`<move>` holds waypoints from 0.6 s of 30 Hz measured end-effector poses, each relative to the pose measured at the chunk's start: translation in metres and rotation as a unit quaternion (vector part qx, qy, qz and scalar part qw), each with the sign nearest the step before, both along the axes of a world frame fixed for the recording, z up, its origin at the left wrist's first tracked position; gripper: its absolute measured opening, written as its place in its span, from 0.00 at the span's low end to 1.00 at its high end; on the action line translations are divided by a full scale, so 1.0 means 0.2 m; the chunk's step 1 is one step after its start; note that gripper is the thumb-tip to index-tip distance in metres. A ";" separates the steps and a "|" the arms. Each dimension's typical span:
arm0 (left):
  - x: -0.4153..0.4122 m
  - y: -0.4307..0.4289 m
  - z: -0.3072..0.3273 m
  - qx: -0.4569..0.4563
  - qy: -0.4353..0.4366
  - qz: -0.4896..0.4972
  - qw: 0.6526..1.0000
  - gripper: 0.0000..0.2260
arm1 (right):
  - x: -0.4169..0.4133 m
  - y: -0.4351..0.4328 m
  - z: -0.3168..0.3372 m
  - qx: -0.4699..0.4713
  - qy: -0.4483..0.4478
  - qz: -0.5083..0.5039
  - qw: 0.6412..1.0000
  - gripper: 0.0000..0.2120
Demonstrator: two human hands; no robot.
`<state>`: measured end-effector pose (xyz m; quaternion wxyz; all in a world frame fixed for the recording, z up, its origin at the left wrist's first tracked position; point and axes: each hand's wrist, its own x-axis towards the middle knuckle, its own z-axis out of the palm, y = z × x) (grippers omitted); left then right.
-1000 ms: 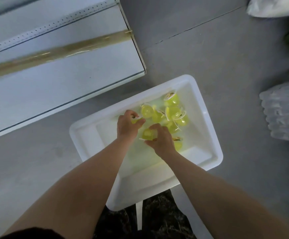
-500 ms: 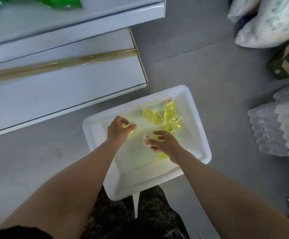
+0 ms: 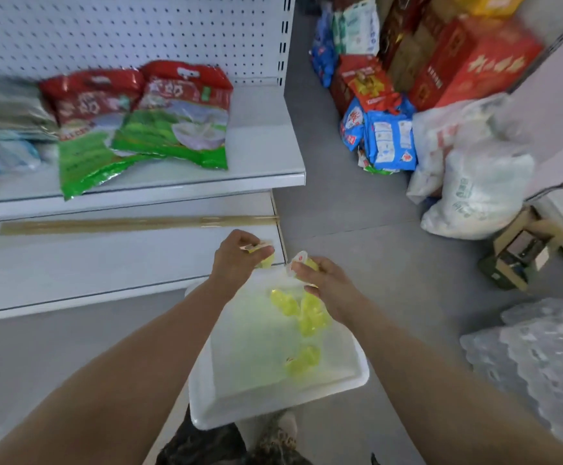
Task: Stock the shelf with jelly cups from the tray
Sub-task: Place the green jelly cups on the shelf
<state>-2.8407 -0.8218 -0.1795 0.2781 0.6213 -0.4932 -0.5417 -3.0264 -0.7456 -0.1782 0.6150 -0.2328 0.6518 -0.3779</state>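
A white tray [image 3: 273,402] sits low in front of me with several yellow jelly cups [image 3: 308,318] in it. My left hand [image 3: 236,260] holds one yellow jelly cup [image 3: 263,253] above the tray's far rim, near the right end of the white lower shelf [image 3: 105,263]. My right hand [image 3: 320,283] grips another jelly cup [image 3: 303,261] just to the right, over the tray's far corner. The two hands are a short way apart.
The upper shelf [image 3: 260,152] carries red-and-green snack bags [image 3: 172,119] before a pegboard back. A tan strip [image 3: 132,223] lies along the lower shelf. Boxes and packets [image 3: 407,78], white sacks [image 3: 474,182] and bubble wrap [image 3: 541,357] stand on the grey floor at right.
Both hands have lifted out of the tray, each with a jelly cup, and moved up toward the lower shelf. The view has tilted up, showing the upper shelf.
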 end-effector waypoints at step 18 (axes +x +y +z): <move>0.14 -0.38 1.41 -0.295 -0.024 -0.058 0.953 0.20 | 0.01 -0.55 1.28 -0.362 0.112 0.068 0.923 0.20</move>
